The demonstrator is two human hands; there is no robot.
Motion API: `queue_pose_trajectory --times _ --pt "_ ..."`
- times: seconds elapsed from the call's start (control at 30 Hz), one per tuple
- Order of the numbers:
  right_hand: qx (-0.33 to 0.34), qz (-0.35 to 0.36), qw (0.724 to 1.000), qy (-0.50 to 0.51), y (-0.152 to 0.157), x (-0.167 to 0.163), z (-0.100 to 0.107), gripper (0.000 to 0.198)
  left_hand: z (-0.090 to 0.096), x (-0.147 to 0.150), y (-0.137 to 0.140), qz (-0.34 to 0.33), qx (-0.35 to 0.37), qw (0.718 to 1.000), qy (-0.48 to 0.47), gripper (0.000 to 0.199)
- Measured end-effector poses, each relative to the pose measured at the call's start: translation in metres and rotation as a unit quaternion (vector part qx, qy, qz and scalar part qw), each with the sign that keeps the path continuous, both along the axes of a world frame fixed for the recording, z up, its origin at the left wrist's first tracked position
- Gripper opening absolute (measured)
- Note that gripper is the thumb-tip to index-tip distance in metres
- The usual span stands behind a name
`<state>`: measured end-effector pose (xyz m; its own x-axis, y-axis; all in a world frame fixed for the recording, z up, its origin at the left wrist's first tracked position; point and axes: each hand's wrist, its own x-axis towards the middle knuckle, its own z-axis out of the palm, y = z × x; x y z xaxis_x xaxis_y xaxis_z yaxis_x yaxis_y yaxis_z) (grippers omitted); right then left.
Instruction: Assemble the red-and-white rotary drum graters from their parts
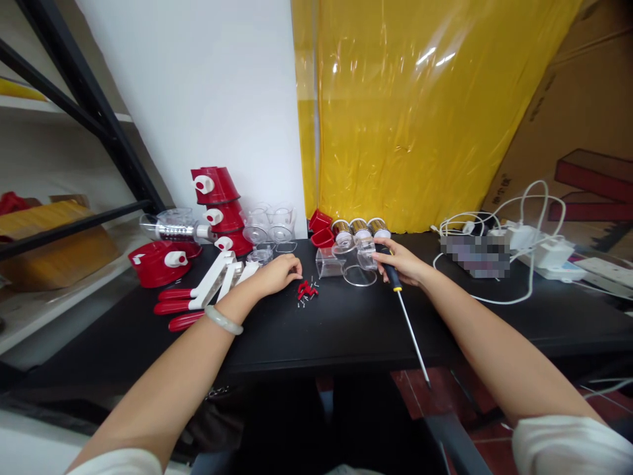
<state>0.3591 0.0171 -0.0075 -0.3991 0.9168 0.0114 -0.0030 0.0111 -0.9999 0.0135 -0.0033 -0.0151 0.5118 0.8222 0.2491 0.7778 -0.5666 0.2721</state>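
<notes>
My right hand [403, 264] is closed around a long screwdriver [393, 276] with a dark handle, its shaft slanting down toward the table's front edge. The thumb and fingers of that hand also meet a clear plastic piece [366, 254]. My left hand [279, 274] rests low over the black table with curled fingers; whatever they may hold is hidden. Just right of its fingertips lie small red plastic parts [306, 290] and several loose screws [302, 303]. Between the hands stand a clear plastic chute-like part [330, 264] and a clear ring [360, 276].
Left: stacked red bases [217, 198] with white knobs, another red base [158, 264], and red-and-white handles [212, 284]. Behind: clear cups [281, 224], red trays [321, 231], metal grater drums [360, 228]. White cables and chargers [524, 237] lie right; a metal shelf frame [93, 99] borders the left.
</notes>
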Motion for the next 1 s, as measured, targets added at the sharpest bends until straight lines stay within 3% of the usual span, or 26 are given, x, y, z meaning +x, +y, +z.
queue_pose_trajectory --times 0.4,0.57,0.7,0.87,1.0 --pt "0.002 0.014 1.000 -0.010 0.004 0.003 -0.003 0.076 0.000 0.002 -0.003 0.027 -0.018 0.998 -0.045 0.011" --pt "-0.008 0.025 0.997 -0.076 0.008 0.005 -0.007 0.092 0.007 0.008 -0.005 -0.011 0.072 0.995 -0.066 0.023" --pt "0.003 0.012 0.995 -0.103 0.005 0.002 -0.005 0.088 0.011 0.012 -0.008 -0.016 0.118 0.987 -0.109 0.025" --pt "0.049 -0.030 0.992 -0.112 -0.001 0.003 0.009 0.088 0.016 0.012 -0.011 0.003 0.147 0.975 -0.169 0.022" --pt "0.104 -0.053 0.974 -0.192 -0.006 0.009 0.041 0.087 0.024 0.012 -0.017 0.036 0.138 0.958 -0.247 0.018"
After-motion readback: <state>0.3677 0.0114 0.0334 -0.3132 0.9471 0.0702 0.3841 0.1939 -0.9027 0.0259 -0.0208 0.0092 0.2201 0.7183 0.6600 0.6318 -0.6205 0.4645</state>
